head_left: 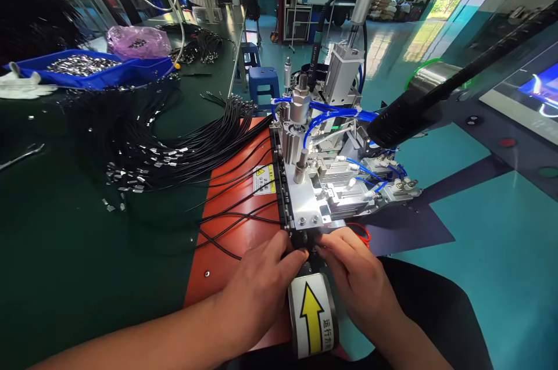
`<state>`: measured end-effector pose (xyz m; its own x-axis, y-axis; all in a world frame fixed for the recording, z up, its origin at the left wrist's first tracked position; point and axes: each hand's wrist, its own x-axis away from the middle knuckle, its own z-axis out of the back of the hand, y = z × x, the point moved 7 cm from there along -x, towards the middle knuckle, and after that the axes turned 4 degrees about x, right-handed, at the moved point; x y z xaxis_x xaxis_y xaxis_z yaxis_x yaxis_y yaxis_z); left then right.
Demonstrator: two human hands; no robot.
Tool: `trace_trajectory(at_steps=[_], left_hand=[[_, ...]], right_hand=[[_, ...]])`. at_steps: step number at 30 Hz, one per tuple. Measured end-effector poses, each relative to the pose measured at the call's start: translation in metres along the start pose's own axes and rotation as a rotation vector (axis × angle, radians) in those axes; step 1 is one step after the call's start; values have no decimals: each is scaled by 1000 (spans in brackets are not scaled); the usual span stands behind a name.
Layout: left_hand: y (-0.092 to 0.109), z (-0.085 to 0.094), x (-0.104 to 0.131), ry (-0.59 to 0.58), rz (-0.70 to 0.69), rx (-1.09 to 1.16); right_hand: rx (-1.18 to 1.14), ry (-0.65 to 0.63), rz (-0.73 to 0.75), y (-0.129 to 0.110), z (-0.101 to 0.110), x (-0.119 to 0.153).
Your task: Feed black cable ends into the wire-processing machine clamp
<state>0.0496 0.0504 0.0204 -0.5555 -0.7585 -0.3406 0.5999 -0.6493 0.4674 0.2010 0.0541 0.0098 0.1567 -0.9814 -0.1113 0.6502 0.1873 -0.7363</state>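
My left hand [265, 286] is at the near end of the metal machine [322, 178], its thumb and forefinger closed together over a dark track [283, 201]. Close beside it, my right hand [355, 271] has its fingers bent in a pinch at the same spot. What either hand grips is too dark and covered to make out. Several black cables [244, 216] lie across the orange plate [222, 271] left of the track, some with ends at its edge. Just below the fingers sits a rounded end piece with a yellow arrow label [311, 315].
A large bundle of black cables with metal ends [174, 155] spreads over the dark green table [87, 254]. Behind it stand a blue tray [131, 75] of small metal parts and a pink plastic bag [138, 42]. A black cylindrical device [401, 117] juts in from the right.
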Motion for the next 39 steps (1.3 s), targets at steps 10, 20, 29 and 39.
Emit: trace_trajectory(at_steps=[10,20,29,39], left_hand=[[7,1,-2,-35,-103,-112],[8,0,-2,-73,-116,-161],[10,6,1,-111,-77,-89],[11,18,-6,-163,-27,-227]], right_hand=[[17,-33,-125,10,-5,-3],[-202,-140,-398,24,-14,-1],[-82,-57,-327,14,-21,0],[-121,-12,-385,18,-25,1]])
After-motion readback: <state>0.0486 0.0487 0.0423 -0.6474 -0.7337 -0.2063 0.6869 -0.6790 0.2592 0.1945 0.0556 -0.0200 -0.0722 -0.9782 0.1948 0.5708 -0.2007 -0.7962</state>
